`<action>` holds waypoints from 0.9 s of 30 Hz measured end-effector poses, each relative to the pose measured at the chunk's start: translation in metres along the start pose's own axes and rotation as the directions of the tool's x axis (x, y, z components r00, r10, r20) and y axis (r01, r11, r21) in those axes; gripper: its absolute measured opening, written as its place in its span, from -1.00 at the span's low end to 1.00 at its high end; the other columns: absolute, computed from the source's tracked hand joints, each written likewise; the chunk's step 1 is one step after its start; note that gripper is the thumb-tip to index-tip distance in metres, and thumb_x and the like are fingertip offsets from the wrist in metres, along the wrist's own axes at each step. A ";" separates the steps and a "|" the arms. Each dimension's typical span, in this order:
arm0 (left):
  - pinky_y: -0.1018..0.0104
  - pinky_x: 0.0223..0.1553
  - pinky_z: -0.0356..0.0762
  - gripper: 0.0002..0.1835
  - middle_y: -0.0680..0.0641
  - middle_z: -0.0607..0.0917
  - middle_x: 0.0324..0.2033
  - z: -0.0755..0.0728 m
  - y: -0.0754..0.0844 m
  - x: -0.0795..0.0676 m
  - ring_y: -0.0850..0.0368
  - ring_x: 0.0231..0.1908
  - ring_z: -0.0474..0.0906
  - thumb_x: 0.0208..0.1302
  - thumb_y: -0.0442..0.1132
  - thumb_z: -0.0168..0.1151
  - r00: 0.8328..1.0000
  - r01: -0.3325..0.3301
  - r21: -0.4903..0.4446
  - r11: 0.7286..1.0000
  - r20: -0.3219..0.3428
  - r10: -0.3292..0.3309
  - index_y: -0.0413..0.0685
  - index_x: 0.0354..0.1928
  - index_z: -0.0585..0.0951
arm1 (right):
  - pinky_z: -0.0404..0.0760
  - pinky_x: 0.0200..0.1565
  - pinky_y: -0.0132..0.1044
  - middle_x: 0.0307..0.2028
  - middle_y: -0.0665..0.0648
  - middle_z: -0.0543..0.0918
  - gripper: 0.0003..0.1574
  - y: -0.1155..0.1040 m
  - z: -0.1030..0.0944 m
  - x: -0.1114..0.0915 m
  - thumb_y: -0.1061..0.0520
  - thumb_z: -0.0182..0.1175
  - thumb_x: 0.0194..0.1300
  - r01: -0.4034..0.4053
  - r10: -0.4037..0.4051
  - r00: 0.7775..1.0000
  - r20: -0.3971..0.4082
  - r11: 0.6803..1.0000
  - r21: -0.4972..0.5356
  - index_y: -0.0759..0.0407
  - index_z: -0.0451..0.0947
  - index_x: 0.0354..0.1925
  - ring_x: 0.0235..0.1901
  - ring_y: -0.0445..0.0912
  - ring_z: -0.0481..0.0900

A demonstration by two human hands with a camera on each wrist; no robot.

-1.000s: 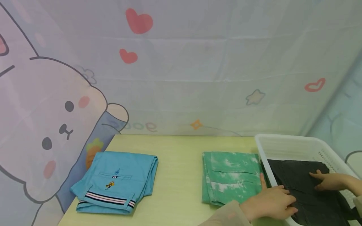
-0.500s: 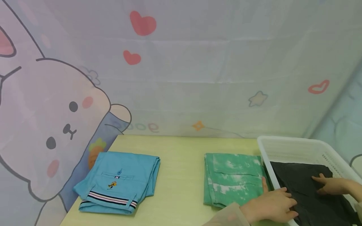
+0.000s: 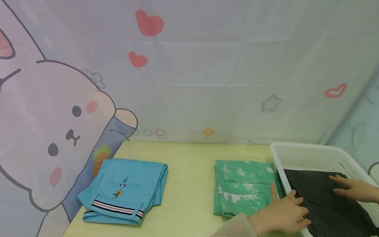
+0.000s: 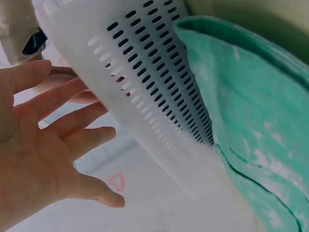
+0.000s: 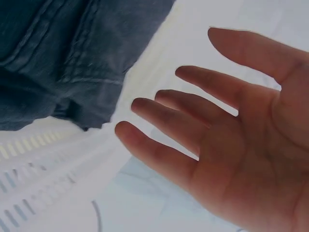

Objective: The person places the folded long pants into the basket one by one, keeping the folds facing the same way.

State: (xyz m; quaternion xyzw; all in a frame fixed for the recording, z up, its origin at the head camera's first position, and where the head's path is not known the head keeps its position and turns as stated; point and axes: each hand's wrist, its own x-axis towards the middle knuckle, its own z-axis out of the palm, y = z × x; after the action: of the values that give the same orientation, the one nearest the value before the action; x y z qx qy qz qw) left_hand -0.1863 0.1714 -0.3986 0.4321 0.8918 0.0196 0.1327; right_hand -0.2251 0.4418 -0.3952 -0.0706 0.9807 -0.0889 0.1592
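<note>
A yellow table [image 3: 189, 187] bears blue trousers [image 3: 124, 189], a green garment [image 3: 241, 194], a white basket [image 3: 311, 156].

Soft, even light casts faint shadows; the wrist views look hazy.

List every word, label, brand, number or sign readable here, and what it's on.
Backdrop: faint letters like "oog", perhaps mirrored; the rest too unclear to read.
Blue garment: small emblem; any lettering too small to read.
Black garment, basket, green garment: no text seen.
</note>
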 end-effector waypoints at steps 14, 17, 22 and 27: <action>-0.22 0.27 -0.18 -0.59 0.33 0.10 0.30 -0.005 -0.020 -0.024 0.33 0.35 -0.11 0.34 0.16 -0.29 0.995 -0.002 0.022 1.000 -0.099 0.005 0.52 0.21 0.25 | 0.52 -0.36 -0.05 0.03 0.62 0.34 -0.37 -0.053 0.006 -0.018 0.11 0.15 0.17 0.145 -0.176 0.929 -0.326 0.982 -0.117 0.52 0.29 0.08 -0.29 0.18 0.57; -0.20 0.26 -0.08 -0.59 0.29 0.15 0.29 -0.006 -0.024 -0.032 0.27 0.34 -0.05 0.35 0.13 -0.29 0.991 -0.017 0.009 1.000 -0.133 0.018 0.46 0.21 0.27 | 0.43 -0.48 -0.31 0.03 0.60 0.36 -0.39 -0.065 0.007 -0.023 0.15 0.17 0.15 0.169 -0.206 0.904 -0.375 0.977 -0.128 0.51 0.31 0.07 -0.53 -0.16 0.52; -0.12 0.22 0.12 -0.59 0.28 0.21 0.27 -0.007 -0.028 -0.043 0.26 0.31 0.06 0.36 0.12 -0.29 0.987 -0.009 -0.016 1.000 -0.160 0.007 0.43 0.22 0.27 | 0.24 -0.59 -0.47 0.00 0.59 0.40 -0.36 -0.084 0.010 -0.030 0.20 0.19 0.13 0.231 -0.274 0.842 -0.465 0.962 -0.147 0.39 0.29 0.15 -0.75 -0.41 0.17; -0.03 0.18 0.24 -0.59 0.27 0.26 0.25 -0.008 -0.032 -0.051 0.24 0.27 0.17 0.37 0.11 -0.30 0.983 -0.022 -0.037 0.999 -0.181 0.015 0.42 0.22 0.28 | 0.18 -0.65 -0.51 -0.02 0.59 0.41 -0.23 -0.098 0.016 -0.035 0.26 0.21 0.09 0.319 -0.347 0.778 -0.524 0.936 -0.145 0.06 0.20 0.26 -0.82 -0.43 -0.04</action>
State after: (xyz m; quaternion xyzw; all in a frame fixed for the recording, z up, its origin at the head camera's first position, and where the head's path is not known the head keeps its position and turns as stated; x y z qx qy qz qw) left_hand -0.1825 0.1127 -0.3843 0.4343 0.8955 0.0772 0.0594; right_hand -0.1763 0.3497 -0.3799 -0.2185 0.9590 -0.1082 -0.1442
